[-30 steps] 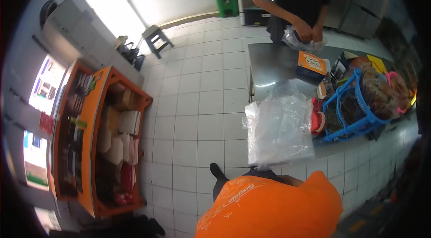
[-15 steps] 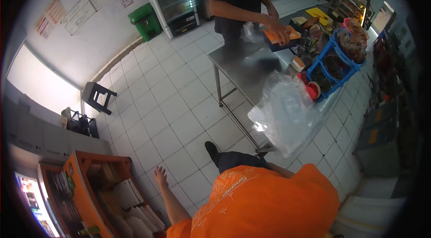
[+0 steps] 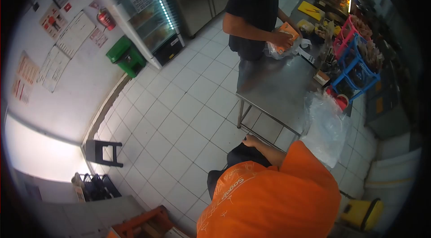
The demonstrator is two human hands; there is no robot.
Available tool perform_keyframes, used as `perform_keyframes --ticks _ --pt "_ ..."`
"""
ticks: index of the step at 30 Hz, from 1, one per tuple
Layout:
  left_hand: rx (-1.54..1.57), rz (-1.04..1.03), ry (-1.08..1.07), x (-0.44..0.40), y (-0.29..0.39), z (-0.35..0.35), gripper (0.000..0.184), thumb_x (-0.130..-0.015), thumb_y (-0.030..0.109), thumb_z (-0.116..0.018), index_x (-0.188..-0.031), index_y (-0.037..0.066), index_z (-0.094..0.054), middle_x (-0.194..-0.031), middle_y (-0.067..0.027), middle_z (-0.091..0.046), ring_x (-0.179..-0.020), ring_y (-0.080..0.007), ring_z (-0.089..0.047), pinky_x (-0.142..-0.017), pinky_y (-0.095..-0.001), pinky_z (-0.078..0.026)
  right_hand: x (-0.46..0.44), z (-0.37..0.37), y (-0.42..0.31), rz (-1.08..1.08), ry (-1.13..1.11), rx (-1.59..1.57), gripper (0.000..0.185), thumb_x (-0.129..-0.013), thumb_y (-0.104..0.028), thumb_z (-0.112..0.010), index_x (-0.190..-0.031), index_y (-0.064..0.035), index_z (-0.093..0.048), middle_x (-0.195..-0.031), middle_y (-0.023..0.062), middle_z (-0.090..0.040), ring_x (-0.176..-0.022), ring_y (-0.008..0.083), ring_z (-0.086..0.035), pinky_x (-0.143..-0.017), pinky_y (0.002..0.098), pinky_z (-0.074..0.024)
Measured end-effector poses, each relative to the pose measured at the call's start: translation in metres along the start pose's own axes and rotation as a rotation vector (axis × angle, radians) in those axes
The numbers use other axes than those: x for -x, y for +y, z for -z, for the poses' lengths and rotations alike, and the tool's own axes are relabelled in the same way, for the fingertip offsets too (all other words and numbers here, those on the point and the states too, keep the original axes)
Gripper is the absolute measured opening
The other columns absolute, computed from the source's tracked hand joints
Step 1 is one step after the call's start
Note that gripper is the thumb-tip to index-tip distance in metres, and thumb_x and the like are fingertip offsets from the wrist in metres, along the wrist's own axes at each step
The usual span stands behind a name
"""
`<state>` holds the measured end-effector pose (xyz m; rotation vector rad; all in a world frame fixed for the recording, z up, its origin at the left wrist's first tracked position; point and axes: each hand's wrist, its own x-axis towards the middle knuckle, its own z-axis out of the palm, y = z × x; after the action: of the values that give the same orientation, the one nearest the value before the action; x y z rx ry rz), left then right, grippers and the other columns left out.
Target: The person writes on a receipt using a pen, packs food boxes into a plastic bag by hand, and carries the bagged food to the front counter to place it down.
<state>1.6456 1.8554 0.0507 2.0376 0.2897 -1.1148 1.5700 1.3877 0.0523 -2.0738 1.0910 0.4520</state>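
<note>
The right hand (image 3: 254,142) hangs low in front of the dark trousers (image 3: 247,153), fingers seemingly curled; whether they grip anything is too small to make out. The left hand is out of view. The orange shirt (image 3: 265,202) fills the space nearest the wearer, behind the hand. Ahead and to the right of the hand stands the steel bench (image 3: 274,83), its near edge and leg close by. Clear plastic (image 3: 325,126) lies to the hand's right, on the near end of the bench, well apart from the fingers. Just beyond the plastic sit a red item (image 3: 340,99) and a blue rack (image 3: 372,77), with a pink basket (image 3: 343,36) behind it. Farther ahead of the hand, across the bench, a co-worker (image 3: 253,9) in black has a hand (image 3: 282,39) on an orange box (image 3: 289,28), clear plastic around it. Past them lies a yellow board (image 3: 310,10). Well off to the hand's left, a dark stool (image 3: 94,152) stands on the tiles; ahead and left are a green bin (image 3: 121,52), a fridge (image 3: 152,18) and, on the wall, an extinguisher (image 3: 106,19).
</note>
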Motion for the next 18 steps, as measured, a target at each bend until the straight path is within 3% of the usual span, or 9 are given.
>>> perform_keyframes --ticks 5,11,14,16,17,18 --pt "-0.107 0.007 -0.014 -0.109 0.080 0.090 0.029 -0.094 0.029 -0.048 -0.111 0.008 -0.058 -0.107 -0.0064 -0.064 -0.106 -0.0234 -0.060 -0.086 -0.0395 -0.047 -0.028 -0.013 -0.038 -0.139 0.133 -0.260 0.056 -0.086 -0.045 -0.057 -0.116 0.0012 -0.055 -0.112 0.0260 -0.062 -0.105 0.0390 -0.060 -0.088 0.0442 -0.0479" --pt "-0.389 -0.093 -0.190 -0.235 0.208 0.163 0.023 -0.093 0.029 -0.047 -0.104 0.011 -0.058 -0.101 -0.0038 -0.064 -0.106 -0.0232 -0.059 -0.086 -0.0417 -0.046 0.027 -0.063 -0.029 -0.572 0.192 -0.544 0.061 -0.085 -0.041 -0.057 -0.127 0.0028 -0.049 -0.126 0.0259 -0.055 -0.119 0.0387 -0.052 -0.099 0.0430 -0.0429" --pt "-0.474 -0.129 -0.262 -0.315 0.300 0.181 0.021 -0.092 0.029 -0.047 -0.100 0.012 -0.058 -0.099 -0.0025 -0.064 -0.106 -0.0230 -0.059 -0.085 -0.0428 -0.046 0.072 -0.107 -0.030 -0.669 0.461 -0.677 0.059 -0.084 -0.037 -0.058 -0.125 0.0039 -0.051 -0.126 0.0246 -0.055 -0.117 0.0395 -0.053 -0.098 0.0439 -0.0435" --pt "-0.346 -0.172 -0.278 -0.359 0.389 0.183 0.020 -0.092 0.028 -0.047 -0.097 0.013 -0.058 -0.097 -0.0017 -0.064 -0.107 -0.0230 -0.058 -0.085 -0.0435 -0.046 0.096 -0.135 -0.041 -0.832 0.456 -0.742 0.056 -0.083 -0.035 -0.058 -0.123 0.0041 -0.052 -0.125 0.0239 -0.056 -0.117 0.0399 -0.053 -0.098 0.0446 -0.0436" --pt "-0.183 -0.219 -0.257 -0.377 0.431 0.168 0.030 -0.093 0.032 -0.043 -0.114 0.012 -0.052 -0.114 -0.0092 -0.059 -0.112 -0.0265 -0.055 -0.094 -0.0462 -0.040 0.106 -0.149 -0.047 -0.947 0.436 -0.779 0.054 -0.083 -0.032 -0.058 -0.122 0.0042 -0.053 -0.124 0.0233 -0.057 -0.117 0.0402 -0.053 -0.098 0.0452 -0.0438" --pt "-0.022 -0.269 -0.244 -0.387 0.479 0.151 0.044 -0.095 0.035 -0.038 -0.132 0.011 -0.046 -0.132 -0.0167 -0.053 -0.117 -0.0300 -0.052 -0.102 -0.0489 -0.035 0.081 -0.234 -0.013 -0.865 0.253 -0.611 0.050 -0.084 -0.033 -0.055 -0.118 0.0034 -0.056 -0.122 0.0250 -0.057 -0.115 0.0407 -0.054 -0.097 0.0459 -0.0443"
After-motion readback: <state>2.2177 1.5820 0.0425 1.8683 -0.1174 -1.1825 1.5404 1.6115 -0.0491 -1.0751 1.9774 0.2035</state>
